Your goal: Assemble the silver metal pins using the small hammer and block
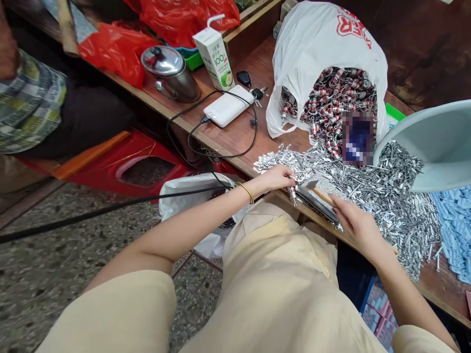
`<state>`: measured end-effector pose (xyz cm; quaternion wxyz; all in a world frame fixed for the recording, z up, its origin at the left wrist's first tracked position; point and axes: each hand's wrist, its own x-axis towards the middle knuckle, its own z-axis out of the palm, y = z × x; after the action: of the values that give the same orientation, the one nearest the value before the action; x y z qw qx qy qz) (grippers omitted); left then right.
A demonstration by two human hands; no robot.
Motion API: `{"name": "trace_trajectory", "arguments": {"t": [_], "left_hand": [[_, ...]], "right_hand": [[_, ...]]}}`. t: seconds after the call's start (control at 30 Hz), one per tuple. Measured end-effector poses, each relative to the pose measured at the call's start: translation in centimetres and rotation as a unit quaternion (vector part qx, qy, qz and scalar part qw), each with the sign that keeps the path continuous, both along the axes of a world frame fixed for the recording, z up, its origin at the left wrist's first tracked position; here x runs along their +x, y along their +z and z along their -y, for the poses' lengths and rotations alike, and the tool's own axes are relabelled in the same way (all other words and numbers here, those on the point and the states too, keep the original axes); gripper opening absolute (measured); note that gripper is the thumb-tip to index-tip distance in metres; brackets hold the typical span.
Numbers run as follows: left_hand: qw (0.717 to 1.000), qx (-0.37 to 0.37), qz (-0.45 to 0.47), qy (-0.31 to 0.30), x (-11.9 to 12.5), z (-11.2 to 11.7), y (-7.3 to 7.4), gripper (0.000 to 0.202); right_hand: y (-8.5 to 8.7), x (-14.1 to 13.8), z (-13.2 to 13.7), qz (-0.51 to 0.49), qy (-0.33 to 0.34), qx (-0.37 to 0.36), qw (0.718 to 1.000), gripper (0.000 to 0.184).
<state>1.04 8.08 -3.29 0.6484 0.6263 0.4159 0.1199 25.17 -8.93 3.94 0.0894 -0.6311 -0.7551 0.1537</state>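
A wooden workbench (243,132) is carrying a heap of small silver metal parts (390,196), a white plastic bag (316,44) spilling red-and-silver keyrings (331,103), a white power bank (228,105) trailing black cables, car keys (250,83), a steel pot (171,73), a drink carton (215,54), a grey basin (434,142) and light-blue pieces (454,230).

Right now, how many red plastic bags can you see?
2: one red bag left of the metal pot, another red bag behind the juice carton. More may be hidden.

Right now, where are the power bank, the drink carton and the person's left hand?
power bank (228,105), head view, middle of its white top face.
drink carton (215,56), head view, its front panel.
left hand (276,177), head view, back of the hand.
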Motion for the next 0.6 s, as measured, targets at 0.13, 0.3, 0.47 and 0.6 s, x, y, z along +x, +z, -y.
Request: {"name": "trace_trajectory", "arguments": {"t": [0.13,0.3,0.47,0.6], "left_hand": [[1.0,0.019,-0.012,-0.012,-0.1,-0.2,0.2,0.007],[0.999,0.036,-0.015,-0.035,-0.3,-0.4,0.5,0.009],[0.998,0.039,-0.027,-0.049,-0.3,-0.5,0.4,0.009],[0.993,0.072,-0.047,-0.087,-0.4,-0.6,0.5,0.013]], "right_hand": [[0.0,-1.5,0.2,0.02,0.028,0.021,0.999,0.05],[-0.3,-2.1,0.2,0.081,0.043,0.036,0.995,0.051],[0.0,-2.7,0.2,0.112,0.044,0.034,0.992,0.049],[-0.3,-3.1,0.2,0.138,0.037,0.025,0.989,0.049]]}}
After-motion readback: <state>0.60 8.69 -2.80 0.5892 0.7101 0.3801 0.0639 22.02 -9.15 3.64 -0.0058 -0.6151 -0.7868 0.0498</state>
